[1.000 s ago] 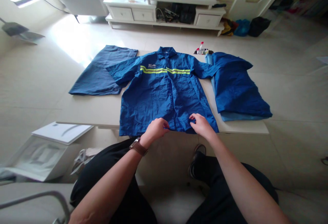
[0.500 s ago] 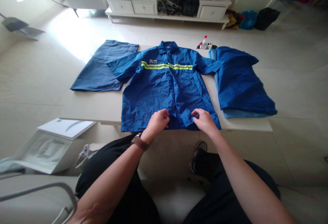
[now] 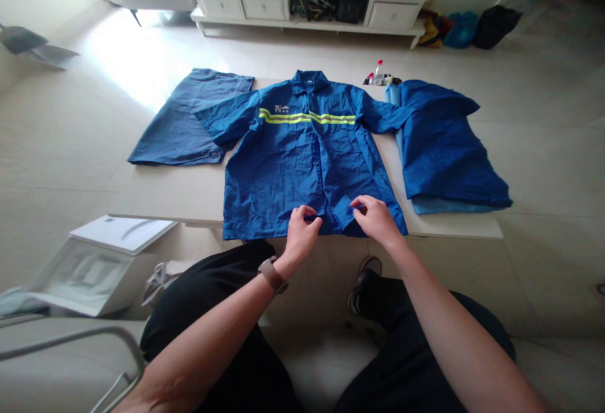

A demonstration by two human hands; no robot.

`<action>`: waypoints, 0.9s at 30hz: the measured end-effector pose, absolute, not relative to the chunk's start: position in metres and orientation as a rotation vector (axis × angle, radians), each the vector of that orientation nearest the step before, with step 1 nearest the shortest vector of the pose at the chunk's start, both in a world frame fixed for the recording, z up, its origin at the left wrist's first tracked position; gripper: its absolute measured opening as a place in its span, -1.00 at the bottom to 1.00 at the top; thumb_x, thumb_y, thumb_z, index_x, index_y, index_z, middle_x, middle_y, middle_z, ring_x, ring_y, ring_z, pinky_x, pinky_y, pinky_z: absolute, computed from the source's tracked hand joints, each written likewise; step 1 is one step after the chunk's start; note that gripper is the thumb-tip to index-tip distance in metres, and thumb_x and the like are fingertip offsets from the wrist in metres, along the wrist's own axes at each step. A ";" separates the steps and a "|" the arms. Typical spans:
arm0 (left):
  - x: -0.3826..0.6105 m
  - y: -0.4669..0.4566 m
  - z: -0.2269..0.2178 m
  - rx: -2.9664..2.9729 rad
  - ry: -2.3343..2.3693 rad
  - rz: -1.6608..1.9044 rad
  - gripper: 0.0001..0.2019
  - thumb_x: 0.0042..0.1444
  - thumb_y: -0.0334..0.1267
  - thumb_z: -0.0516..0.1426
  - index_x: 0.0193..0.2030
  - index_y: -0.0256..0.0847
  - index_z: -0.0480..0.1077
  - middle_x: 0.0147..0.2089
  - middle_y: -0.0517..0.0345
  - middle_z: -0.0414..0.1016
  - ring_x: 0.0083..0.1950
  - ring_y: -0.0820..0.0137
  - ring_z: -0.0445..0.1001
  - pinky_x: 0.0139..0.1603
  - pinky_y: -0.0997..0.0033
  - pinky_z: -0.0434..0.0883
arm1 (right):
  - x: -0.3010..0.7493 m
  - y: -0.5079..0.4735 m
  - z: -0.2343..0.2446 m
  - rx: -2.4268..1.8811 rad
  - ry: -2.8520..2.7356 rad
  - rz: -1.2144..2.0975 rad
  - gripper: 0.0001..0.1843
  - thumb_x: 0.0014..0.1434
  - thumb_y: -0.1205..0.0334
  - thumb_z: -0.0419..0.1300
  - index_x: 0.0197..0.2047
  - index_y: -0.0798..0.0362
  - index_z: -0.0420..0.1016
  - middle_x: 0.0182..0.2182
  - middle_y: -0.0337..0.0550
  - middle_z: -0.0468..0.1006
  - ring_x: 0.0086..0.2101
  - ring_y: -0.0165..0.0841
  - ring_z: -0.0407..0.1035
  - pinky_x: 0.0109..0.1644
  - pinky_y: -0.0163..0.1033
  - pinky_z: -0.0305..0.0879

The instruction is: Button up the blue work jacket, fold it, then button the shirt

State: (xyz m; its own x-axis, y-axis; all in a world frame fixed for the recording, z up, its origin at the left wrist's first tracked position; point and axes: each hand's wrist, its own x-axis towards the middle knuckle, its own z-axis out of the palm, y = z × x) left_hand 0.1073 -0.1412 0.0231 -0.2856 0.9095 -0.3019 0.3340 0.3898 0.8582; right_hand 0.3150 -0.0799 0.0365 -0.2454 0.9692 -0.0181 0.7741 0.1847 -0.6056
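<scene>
A blue work jacket (image 3: pixel 278 173) with a yellow-and-grey reflective stripe lies front up on a low table, collar away from me and sleeves spread. At its bottom hem, left of the front opening, my left hand (image 3: pixel 302 231) pinches the cloth between thumb and fingers. Just right of the opening, my right hand (image 3: pixel 377 219) is closed on the other front edge, with a bit of hem turned up at its fingertips. The jacket's buttons run down the middle between the hands. A watch (image 3: pixel 273 274) is on my left wrist.
Folded grey-blue cloth (image 3: pixel 177 129) lies under the left sleeve end. A pile of blue garments (image 3: pixel 449 154) sits at the table's (image 3: pixel 165 192) right. Bottles (image 3: pixel 379 72) show behind it. A white box (image 3: pixel 113 268) stands by my left knee; a TV cabinet (image 3: pixel 265 6) is beyond.
My left hand has shifted right, closer to the jacket's front opening, and now pinches the hem there. My right hand stays nearly in place. The view has tipped slightly.
</scene>
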 end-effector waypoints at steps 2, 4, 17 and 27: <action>0.118 -0.150 0.017 1.013 1.783 0.951 -0.94 0.13 -0.32 0.18 -0.26 -0.23 0.39 -0.17 0.12 0.49 -0.20 0.43 0.45 -0.10 0.45 0.43 | 0.314 -0.080 0.037 -1.618 -2.102 0.716 -0.80 0.16 0.45 0.14 -0.25 0.05 0.58 -0.24 -0.16 0.64 -0.32 -0.36 0.46 -0.11 -0.26 0.34; 0.125 -0.157 0.011 0.970 1.741 0.979 -0.92 0.14 -0.29 0.16 -0.32 -0.21 0.33 -0.27 0.18 0.44 -0.21 0.43 0.42 -0.10 0.46 0.42 | 0.313 -0.080 0.036 -1.599 -2.111 0.704 -0.81 0.17 0.44 0.14 -0.27 0.04 0.57 -0.26 -0.16 0.63 -0.32 -0.35 0.46 -0.12 -0.26 0.33; 0.149 -0.179 0.011 -0.189 1.382 1.196 -0.83 0.21 -0.47 0.02 -0.41 -0.25 0.29 -0.40 0.15 0.40 -0.23 0.47 0.55 -0.02 0.43 0.53 | 0.314 -0.080 0.034 -1.506 -2.153 0.652 -0.78 0.18 0.46 0.11 -0.27 0.04 0.56 -0.24 -0.13 0.61 -0.28 -0.31 0.45 -0.10 -0.23 0.32; 0.152 -0.181 0.016 -0.231 1.412 1.137 -0.88 0.33 -0.46 0.03 -0.26 -0.28 0.29 -0.35 0.11 0.45 -0.39 0.45 0.55 -0.34 0.47 0.49 | 0.311 -0.081 0.037 -1.355 -2.114 0.634 -0.71 0.08 0.53 0.07 -0.28 0.04 0.55 -0.25 -0.10 0.59 -0.25 -0.25 0.47 -0.08 -0.18 0.36</action>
State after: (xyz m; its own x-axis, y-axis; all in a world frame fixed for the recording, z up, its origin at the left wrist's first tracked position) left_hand 0.1518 -0.1806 0.0164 -0.2339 0.4795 -0.8458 -0.7243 0.4944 0.4806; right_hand 0.3113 -0.0810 0.0374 -0.3446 0.9191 0.1909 0.6625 0.3821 -0.6443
